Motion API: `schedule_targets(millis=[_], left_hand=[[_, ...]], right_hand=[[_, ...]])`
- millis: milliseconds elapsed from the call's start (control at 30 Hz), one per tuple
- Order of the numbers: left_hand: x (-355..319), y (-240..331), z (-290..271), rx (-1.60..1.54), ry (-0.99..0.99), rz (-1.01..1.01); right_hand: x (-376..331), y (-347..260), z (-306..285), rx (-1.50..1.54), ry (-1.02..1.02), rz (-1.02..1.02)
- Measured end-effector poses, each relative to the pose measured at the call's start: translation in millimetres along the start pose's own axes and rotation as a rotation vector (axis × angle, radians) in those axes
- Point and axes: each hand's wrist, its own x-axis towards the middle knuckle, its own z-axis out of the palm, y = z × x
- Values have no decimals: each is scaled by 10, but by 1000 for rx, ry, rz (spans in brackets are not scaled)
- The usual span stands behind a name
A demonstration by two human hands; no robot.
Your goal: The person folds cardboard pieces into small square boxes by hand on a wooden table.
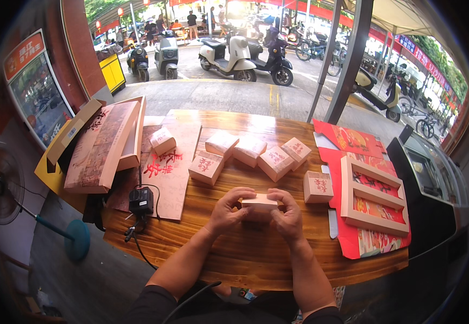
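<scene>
Pink boxy cardbd carton [260,202], L hand [229,210] & R hand [287,213] gripping its ends, glossy streaked wood tbl [250,254] below

The brown wooden bench [245,256] has a glossy, dark-grained top. Directly on it lie five clustered small boxes [249,151], a lone box [318,188], a pink card [171,201] at left and red cardboard [358,140] at right.

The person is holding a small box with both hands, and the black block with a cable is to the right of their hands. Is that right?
Not quite: the head view shows the black block to the left of the hands. Both the left hand and right hand do hold the small box.
</scene>
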Motion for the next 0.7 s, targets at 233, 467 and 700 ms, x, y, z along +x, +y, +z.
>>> schedule_targets(millis=[233, 467, 700], left_hand=[[-3, -19, -10, 13, 14, 20], [-1, 5, -18, 9, -6, -67], [3, -11, -27, -174, -20, -137]], right_hand=[[23, -55, -36, -76, -83, -55], [14, -20, -27, 2, -56, 30], [23, 6, -42, -17, -65, 8]])
